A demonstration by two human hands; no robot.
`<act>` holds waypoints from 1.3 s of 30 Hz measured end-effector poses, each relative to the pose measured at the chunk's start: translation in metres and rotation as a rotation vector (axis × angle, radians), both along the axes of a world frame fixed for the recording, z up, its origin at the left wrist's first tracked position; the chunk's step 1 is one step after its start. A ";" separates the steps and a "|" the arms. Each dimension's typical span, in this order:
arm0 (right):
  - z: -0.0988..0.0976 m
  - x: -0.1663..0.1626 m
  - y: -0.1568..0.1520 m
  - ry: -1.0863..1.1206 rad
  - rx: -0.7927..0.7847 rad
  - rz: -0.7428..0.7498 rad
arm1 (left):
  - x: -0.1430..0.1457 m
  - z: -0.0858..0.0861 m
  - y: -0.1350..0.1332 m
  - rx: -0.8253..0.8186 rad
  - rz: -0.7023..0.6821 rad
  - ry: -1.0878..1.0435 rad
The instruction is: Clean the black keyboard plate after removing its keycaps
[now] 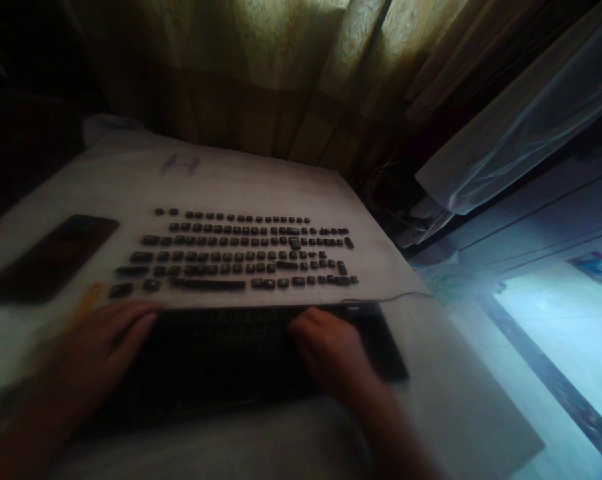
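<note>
A dark keyboard base (215, 363) lies in front of me on a pale cloth-covered surface (455, 400). Beyond it, several black keycaps (231, 257) are laid out in rows on a white sheet (261, 187), arranged like a keyboard. My left hand (105, 343) rests on the base's left near corner with its fingers stretched out flat, holding nothing. My right hand (331, 350) sits on the right part of the base, with its fingers curled together over the far edge. The picture is dim and a little smeared.
A dark phone (51, 257) lies flat at the left of the sheet. A thin yellow stick-like object (87, 303) lies by my left fingers. Patterned curtains (261, 73) hang behind. To the right the surface drops off to a bright floor (555, 320).
</note>
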State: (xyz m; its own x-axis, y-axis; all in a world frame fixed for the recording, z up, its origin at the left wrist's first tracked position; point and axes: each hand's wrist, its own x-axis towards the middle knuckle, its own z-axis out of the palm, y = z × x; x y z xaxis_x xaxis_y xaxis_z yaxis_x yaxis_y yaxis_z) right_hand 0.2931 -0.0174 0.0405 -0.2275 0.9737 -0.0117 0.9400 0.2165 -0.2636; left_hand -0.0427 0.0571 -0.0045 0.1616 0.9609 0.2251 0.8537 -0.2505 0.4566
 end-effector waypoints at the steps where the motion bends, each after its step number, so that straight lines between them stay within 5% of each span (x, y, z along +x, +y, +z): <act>1: 0.001 0.001 0.000 0.026 -0.015 -0.025 | 0.001 0.001 0.000 0.009 -0.006 0.003; 11: 0.017 0.014 0.005 -0.004 -0.139 -0.092 | 0.004 0.004 -0.002 0.054 -0.027 0.006; 16: 0.020 -0.014 0.008 0.092 -0.023 0.005 | 0.003 0.003 -0.001 0.050 -0.032 -0.011; 23: 0.017 -0.050 0.020 -0.035 -0.148 0.041 | 0.004 0.003 0.000 0.016 -0.046 0.000; 39: 0.026 -0.010 0.016 -0.062 -0.233 -0.101 | 0.002 0.001 0.000 0.036 -0.051 0.000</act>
